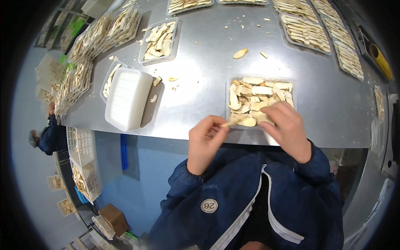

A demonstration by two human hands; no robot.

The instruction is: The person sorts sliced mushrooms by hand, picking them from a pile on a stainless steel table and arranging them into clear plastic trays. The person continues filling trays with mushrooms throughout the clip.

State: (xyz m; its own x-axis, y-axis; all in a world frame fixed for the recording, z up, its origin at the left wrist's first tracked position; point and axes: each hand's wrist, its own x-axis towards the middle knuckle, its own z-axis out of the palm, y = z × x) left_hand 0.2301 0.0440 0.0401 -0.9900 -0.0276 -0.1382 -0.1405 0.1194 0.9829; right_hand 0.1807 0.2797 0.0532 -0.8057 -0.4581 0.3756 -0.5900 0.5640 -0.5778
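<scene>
Just in front of me is a clear plastic tray [292,93] filled with pale dried mushroom slices [262,90], some lying across others. At the tray's near left corner, my left hand [207,137] pinches a thin mushroom slice [232,122] between thumb and fingers; the slice reaches over the tray's edge. Over the near right part of the tray is my right hand [287,128], thumb and forefinger on either side of another slice [262,117]. Whether they grip that slice or only touch it cannot be told.
Stacked white plastic trays [126,98] stand left on the steel table [200,68], near a part-filled tray [159,40]. Filled trays [306,32] line the far right; piled ones [106,29] line the far left. Loose pieces [240,53] lie scattered. Another person [51,137] is at far left.
</scene>
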